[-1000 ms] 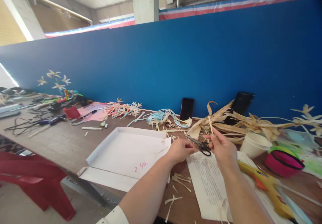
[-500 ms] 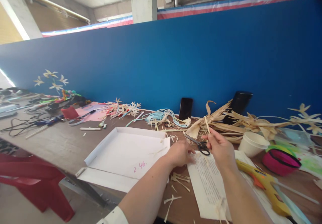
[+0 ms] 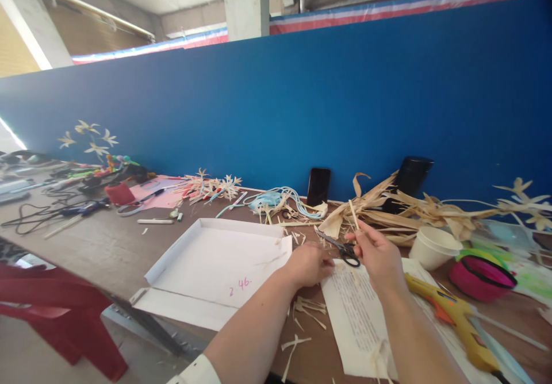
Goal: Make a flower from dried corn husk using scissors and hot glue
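My right hand (image 3: 379, 257) pinches a narrow pale strip (image 3: 353, 214), which looks like dried husk and points upward from the fingertips. My left hand (image 3: 309, 264) is low over the table, its fingers curled together at the top edge of a printed sheet (image 3: 356, 315). Whatever those fingers hold, if anything, is hidden. Black-handled scissors (image 3: 348, 256) lie between the two hands. Small cut strips (image 3: 313, 304) are scattered below my left hand, and dried husk leaves (image 3: 405, 223) are heaped behind my right hand.
An open white box (image 3: 211, 257) lies left of my hands. At right are a white paper cup (image 3: 434, 248), a yellow glue gun (image 3: 463, 318) and a pink bowl-like container (image 3: 482, 277). A phone (image 3: 318, 186) leans on the blue partition (image 3: 276, 114). A red stool (image 3: 56, 315) stands at left.
My left hand's fingers have drawn in closer together at the sheet's top edge. The right hand and its strip have barely moved.
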The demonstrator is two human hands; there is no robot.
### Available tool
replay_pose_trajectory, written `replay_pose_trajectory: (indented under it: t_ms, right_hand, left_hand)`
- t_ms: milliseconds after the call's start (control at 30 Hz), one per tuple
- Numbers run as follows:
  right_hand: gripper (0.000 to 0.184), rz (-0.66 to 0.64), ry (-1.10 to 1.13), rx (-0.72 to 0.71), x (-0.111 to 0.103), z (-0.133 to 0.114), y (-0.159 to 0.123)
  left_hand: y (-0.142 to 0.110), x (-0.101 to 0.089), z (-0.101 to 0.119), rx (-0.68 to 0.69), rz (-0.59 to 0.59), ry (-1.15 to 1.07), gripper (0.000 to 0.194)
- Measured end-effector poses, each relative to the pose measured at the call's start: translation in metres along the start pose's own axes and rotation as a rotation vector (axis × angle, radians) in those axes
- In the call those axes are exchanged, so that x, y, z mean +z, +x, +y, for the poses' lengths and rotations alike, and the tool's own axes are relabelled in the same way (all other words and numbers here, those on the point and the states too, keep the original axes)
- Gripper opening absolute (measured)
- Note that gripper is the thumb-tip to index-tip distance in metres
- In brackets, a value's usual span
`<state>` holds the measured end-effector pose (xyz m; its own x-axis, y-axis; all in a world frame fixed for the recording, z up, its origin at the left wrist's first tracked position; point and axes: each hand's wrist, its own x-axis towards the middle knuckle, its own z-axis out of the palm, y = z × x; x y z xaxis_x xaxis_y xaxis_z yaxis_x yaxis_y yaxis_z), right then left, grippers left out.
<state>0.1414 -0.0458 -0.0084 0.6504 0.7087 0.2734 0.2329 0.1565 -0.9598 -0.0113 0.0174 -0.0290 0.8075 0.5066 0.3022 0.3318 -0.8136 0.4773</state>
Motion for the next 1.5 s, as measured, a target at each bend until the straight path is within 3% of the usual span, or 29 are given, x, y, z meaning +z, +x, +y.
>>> replay_pose_trajectory:
  t_ms: [100, 200, 400, 500, 633, 767, 900, 1133, 1500]
  right_hand:
    - [0.065, -0.009, 0.035, 0.01, 0.0, 0.0, 0.001]
    - [0.064, -0.017, 0.059, 0.039, 0.0, -0.001, 0.0]
    - [0.062, -0.128, 0.23, 0.201, 0.004, -0.008, -0.006]
    - [0.06, -0.21, 0.252, 0.284, 0.005, -0.01, -0.009]
    - [0.055, -0.344, 0.212, 0.329, 0.008, -0.007, -0.011]
    - [0.049, -0.394, 0.171, 0.323, 0.013, -0.005, -0.013]
    - [0.04, -0.359, 0.151, 0.292, 0.014, -0.006, -0.013]
    - [0.036, -0.309, 0.069, 0.27, 0.01, 0.003, -0.008]
    - [0.035, -0.339, -0.139, 0.208, 0.008, 0.007, -0.007]
  left_hand:
    - [0.001, -0.002, 0.003, -0.059, 0.06, -0.06, 0.02]
    - [0.003, -0.005, 0.004, -0.166, 0.2, -0.217, 0.018]
    - [0.011, -0.01, -0.004, -0.527, 0.413, -0.805, 0.024]
    - [0.013, -0.012, -0.005, -0.551, 0.457, -1.056, 0.028]
    - [0.013, -0.014, -0.002, -0.504, 0.468, -1.218, 0.033]
    - [0.012, -0.013, 0.002, -0.457, 0.436, -1.238, 0.034]
    - [0.011, -0.01, 0.004, -0.439, 0.357, -1.249, 0.033]
    - [0.013, -0.007, -0.002, -0.516, 0.318, -1.177, 0.036]
    - [0.01, -0.008, -0.003, -0.491, 0.305, -0.789, 0.023]
